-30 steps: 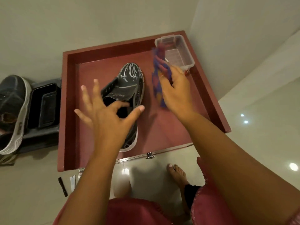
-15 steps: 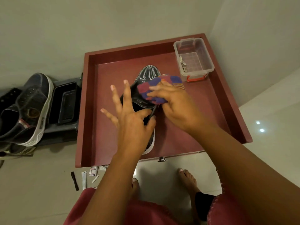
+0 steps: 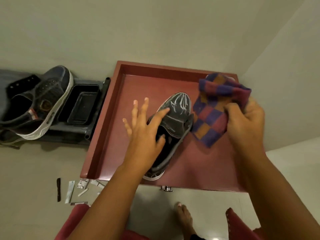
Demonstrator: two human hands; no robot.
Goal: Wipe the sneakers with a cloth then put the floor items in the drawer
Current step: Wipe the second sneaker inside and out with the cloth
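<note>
Drawer, red and pulled out over the floor, is the biggest thing in play, with one dark sneaker lying inside it, toe toward the back. A second sneaker rests on a black rack to the left, outside the drawer. The checkered cloth hangs just right of the drawer's sneaker, bunched in the right hand, whose fingers curl around it. The left hand lies spread on the sneaker's upper, fingers straight, steadying it. Small floor items, probably sachets and a dark strip, lie by the drawer's front corner. To wipe well, pin the shoe firmly and draw a flat pad of cloth along the streaked toe.
</note>
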